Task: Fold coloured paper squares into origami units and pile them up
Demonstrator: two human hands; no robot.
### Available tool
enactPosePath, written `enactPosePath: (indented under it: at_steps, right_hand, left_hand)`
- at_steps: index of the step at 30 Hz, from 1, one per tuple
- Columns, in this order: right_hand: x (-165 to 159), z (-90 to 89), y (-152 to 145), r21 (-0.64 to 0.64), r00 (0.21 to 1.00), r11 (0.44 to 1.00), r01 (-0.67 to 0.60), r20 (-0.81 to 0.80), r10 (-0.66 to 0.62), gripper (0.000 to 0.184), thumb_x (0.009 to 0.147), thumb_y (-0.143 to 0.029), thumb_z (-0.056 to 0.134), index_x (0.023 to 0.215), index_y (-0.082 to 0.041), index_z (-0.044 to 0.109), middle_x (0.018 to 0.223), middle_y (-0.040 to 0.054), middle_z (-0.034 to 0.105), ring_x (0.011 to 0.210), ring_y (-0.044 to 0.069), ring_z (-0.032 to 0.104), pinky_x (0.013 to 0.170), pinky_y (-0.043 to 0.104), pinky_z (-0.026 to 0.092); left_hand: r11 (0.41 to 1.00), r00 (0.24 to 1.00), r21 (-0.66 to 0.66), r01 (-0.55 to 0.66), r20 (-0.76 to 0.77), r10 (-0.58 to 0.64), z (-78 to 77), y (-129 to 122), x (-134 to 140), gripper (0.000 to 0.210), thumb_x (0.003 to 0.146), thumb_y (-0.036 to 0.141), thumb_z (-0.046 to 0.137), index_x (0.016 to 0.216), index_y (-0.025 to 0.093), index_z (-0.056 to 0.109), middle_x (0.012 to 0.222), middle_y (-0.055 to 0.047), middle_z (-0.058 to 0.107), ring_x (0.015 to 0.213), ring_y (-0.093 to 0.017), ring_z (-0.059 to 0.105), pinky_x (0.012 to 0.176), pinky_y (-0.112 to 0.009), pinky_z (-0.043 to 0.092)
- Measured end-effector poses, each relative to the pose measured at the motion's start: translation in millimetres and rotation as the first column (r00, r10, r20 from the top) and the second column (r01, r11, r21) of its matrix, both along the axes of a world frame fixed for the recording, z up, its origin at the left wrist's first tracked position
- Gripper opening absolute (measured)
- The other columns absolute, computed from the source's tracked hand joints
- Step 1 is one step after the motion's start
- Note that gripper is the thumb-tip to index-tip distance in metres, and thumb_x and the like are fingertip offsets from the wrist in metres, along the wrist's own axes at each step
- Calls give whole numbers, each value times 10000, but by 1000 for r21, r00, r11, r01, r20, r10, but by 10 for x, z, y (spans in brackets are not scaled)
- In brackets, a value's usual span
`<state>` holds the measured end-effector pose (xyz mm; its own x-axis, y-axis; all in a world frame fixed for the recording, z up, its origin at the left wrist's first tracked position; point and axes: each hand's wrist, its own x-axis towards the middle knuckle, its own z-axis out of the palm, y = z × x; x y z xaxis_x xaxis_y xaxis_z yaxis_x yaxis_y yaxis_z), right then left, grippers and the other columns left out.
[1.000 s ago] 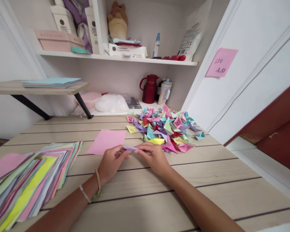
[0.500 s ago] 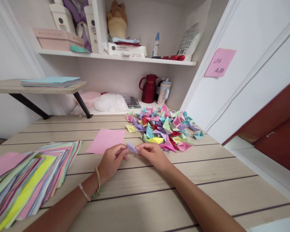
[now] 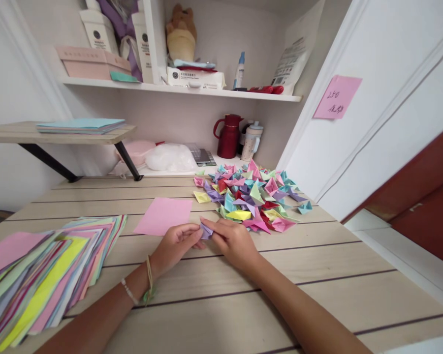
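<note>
Since the previous frame, the right hand (image 3: 234, 239) has slid its index finger forward across the upper edge of the folded lilac paper (image 3: 206, 232), which now sits slightly lower between the two hands. The left hand (image 3: 179, 243) has its grip pinching the paper's left side between thumb and fingers; the right grip pinches the other side, index finger stretched out over it. Whether the paper touches the worktop (image 3: 184, 314) cannot be told.

Just beyond the left hand, a pink sheet (image 3: 163, 216) lies flat. Past the right hand, a heap of folded paper boats (image 3: 251, 194) in many colours spreads towards the cabinet. Well to the left, a fanned stack of coloured sheets (image 3: 55, 275) covers the worktop's near corner. Farther back, a red jug (image 3: 229, 137) stands beside a pale bottle (image 3: 251, 141), and a pink note (image 3: 337, 97) is stuck on the white panel at right.
</note>
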<state>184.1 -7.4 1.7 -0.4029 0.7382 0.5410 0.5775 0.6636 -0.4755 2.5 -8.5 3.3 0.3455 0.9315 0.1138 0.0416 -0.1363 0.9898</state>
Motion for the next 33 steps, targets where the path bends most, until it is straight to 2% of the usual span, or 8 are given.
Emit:
enactPosePath:
  at_steps: [4,7,11,14,16,24,28,33]
  right_hand:
    - [7,5,-7,-12,999,999,-48,21,48,466,795,-100,464,1223,-261,553,756,30,603,651,139,541,612,236,416]
    - [12,61,-23,-98,993,991,-93,-79,86,467,784,-105,470,1219,-254,553,865,42,639,716,148,569,598,237,439]
    - [-1,107,-19,-174,972,981,-89,-229,48,314,802,-242,553,1105,-241,636,936,62,662,801,176,597,598,250,474]
    - [-14,99,-4,-194,964,979,-68,-265,15,215,790,-299,598,968,-227,695,849,60,682,748,175,611,599,259,476]
    - [-16,90,1,-190,968,980,-66,-252,16,175,794,-275,595,921,-224,704,811,52,687,726,170,612,592,257,468]
    - [20,89,4,-118,994,993,-30,-105,17,110,761,-209,620,822,-227,710,801,43,683,748,171,597,682,274,435]
    - [9,124,-3,-190,995,982,-4,-102,-16,61,713,-199,642,738,-210,697,737,26,666,674,151,580,606,241,418]
    - [16,121,8,-335,977,940,-66,-215,-8,74,655,-139,626,687,-184,675,699,7,622,603,119,537,555,218,399]
  left_hand:
    - [998,998,-39,44,47,-42,-32,28,-6,231,760,299,618,922,142,670,842,-68,711,754,-178,661,727,-308,536]
    - [1000,999,5,-1,46,1,-52,52,-10,214,755,283,621,914,151,677,873,-61,709,797,-180,654,777,-315,524]
    - [970,990,230,-82,-95,106,-65,52,-23,171,782,287,582,846,180,698,836,-54,692,771,-179,633,728,-298,519]
    - [892,953,451,-36,-252,166,-75,33,-37,172,808,275,553,784,202,706,776,-50,672,746,-166,606,703,-276,488]
    - [856,929,517,-23,-306,210,-88,24,-48,176,817,275,544,792,208,705,767,-48,660,729,-159,598,684,-268,477]
    - [794,897,607,-32,-333,290,-114,12,-63,159,820,269,542,817,215,691,777,-49,652,729,-158,603,686,-262,479]
    - [799,899,600,-47,-323,296,-72,-19,-36,169,821,266,534,778,205,686,757,-48,651,727,-164,602,682,-265,473]
    - [823,914,562,-77,-290,284,-30,-56,-2,155,806,252,550,741,194,678,734,-50,641,696,-160,583,639,-255,460]
